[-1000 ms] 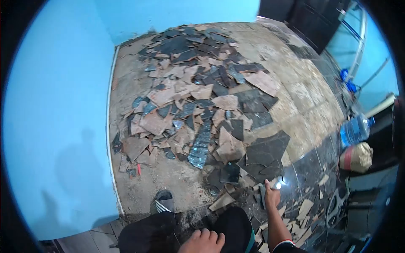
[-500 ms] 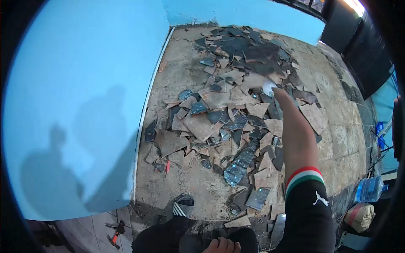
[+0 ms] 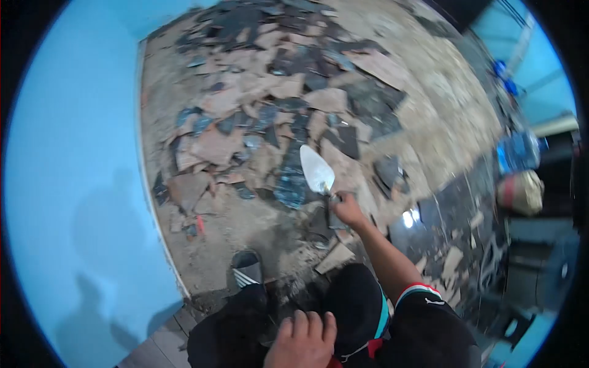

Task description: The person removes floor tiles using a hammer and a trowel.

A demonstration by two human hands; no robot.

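A trowel (image 3: 316, 170) with a pointed, pale metal blade is held by its handle in my right hand (image 3: 346, 209), fingers wrapped round it. The blade points up and left over broken tile pieces (image 3: 215, 144). Beneath the blade lies a long dark, shiny tile strip (image 3: 291, 183). My left hand (image 3: 304, 338) rests near my knees at the bottom, its fingers bent slightly apart and nothing visible in it.
A blue wall (image 3: 73, 153) stands along the left. My sandalled foot (image 3: 246, 268) is on the dusty floor. At the right are a water bottle (image 3: 519, 152), a tied sack (image 3: 520, 192) and tile scraps (image 3: 453, 260). A small red object (image 3: 200, 224) lies at the left.
My right hand has drawn back toward me with the trowel. The view has turned down and right, and more of my left hand shows. The hammer at the lower left is out of view.
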